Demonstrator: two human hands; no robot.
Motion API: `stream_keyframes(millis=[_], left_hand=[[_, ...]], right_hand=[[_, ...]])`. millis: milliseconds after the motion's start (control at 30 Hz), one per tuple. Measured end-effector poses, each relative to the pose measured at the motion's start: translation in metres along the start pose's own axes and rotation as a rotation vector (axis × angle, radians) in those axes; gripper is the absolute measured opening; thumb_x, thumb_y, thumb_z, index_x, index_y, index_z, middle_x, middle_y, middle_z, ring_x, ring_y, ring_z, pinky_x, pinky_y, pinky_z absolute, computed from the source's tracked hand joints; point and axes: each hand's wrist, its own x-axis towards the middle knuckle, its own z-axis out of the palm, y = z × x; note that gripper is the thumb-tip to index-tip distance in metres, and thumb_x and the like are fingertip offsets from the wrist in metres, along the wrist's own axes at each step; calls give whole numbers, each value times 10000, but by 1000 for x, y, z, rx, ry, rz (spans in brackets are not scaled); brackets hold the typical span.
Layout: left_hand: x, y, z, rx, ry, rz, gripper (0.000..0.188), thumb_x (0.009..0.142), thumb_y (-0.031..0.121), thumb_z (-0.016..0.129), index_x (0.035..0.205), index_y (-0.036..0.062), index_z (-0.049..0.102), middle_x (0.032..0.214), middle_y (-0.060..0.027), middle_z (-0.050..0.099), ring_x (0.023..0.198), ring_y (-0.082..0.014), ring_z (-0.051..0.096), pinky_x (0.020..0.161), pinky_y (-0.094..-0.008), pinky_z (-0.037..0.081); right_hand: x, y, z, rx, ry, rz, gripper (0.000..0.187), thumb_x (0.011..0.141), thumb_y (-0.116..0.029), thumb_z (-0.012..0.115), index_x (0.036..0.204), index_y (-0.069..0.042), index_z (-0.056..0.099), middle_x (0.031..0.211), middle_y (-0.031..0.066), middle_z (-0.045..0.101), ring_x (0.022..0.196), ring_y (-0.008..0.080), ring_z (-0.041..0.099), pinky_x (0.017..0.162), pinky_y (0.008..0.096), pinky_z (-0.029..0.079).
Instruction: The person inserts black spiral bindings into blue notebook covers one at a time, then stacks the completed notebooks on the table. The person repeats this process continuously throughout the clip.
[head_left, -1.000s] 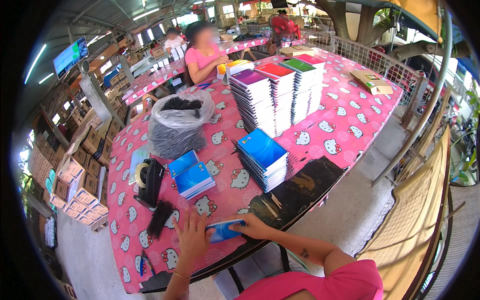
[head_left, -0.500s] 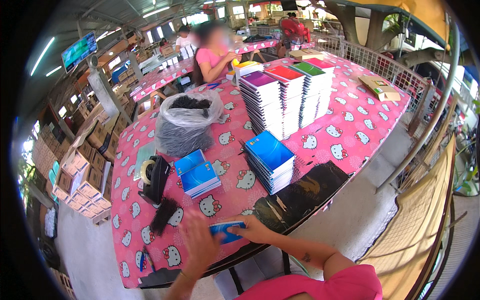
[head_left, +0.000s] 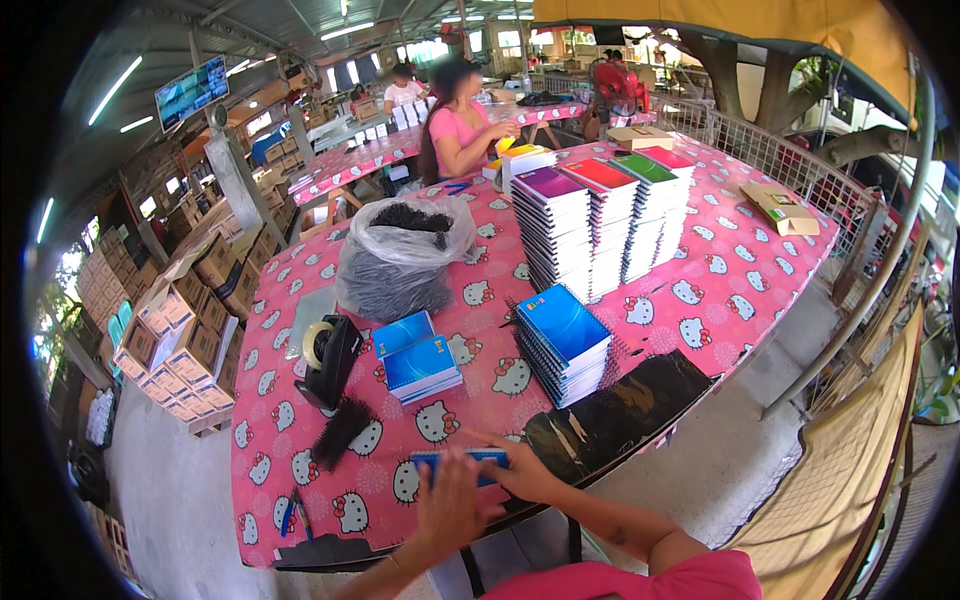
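Near the front edge of the table, my right hand (head_left: 527,473) grips the right end of a small blue notebook (head_left: 487,457). My left hand (head_left: 452,508), slightly blurred, lies against its near side with the fingers stretched out, covering part of it. Beyond them sit blue-covered notebooks (head_left: 420,368) in two overlapping low piles. To their right stands a taller stack of blue spiral-bound notebooks (head_left: 563,325). A bundle of black binding coils (head_left: 342,433) lies left of my hands.
A black tape dispenser (head_left: 333,370) and a clear bag of black coils (head_left: 395,275) stand on the left. Tall notebook stacks (head_left: 555,230) rise at the back. Pens (head_left: 294,515) lie front left. A torn black sheet (head_left: 620,405) covers the right front edge. A co-worker (head_left: 462,125) sits across.
My left hand has swung right, from the notebook's left end to its near side. My right hand still holds the notebook, whose cover now shows less. The whole view has shifted slightly.
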Motion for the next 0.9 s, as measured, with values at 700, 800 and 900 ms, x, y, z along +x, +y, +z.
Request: stream_keyframes(millis=[700, 800, 900], left_hand=[[3, 5, 38, -26, 60, -50, 740, 959, 489, 537, 1461, -35, 395, 1578, -203, 328, 1490, -377, 267, 1156, -628, 191], [26, -8, 27, 9, 164, -88, 777, 958, 502, 535, 1496, -31, 362, 1591, -207, 305, 1494, -373, 261, 1162, -632, 170], [38, -5, 18, 67, 39, -50, 763, 964, 504, 528, 1493, -24, 377, 1581, -210, 327, 1490, -364, 277, 1167, -631, 159]], right_hand=[[8, 68, -11, -68, -14, 127, 231, 902, -97, 696, 1109, 4, 707, 803, 63, 693, 722, 84, 567, 680, 294, 498], [4, 60, -5, -3, -10, 42, 252, 890, -83, 688, 1127, 0, 699, 796, 87, 694, 710, 105, 580, 703, 307, 512], [8, 74, -11, -156, -85, 82, 258, 910, -5, 642, 1165, -6, 679, 917, 47, 710, 814, 101, 619, 752, 282, 514]])
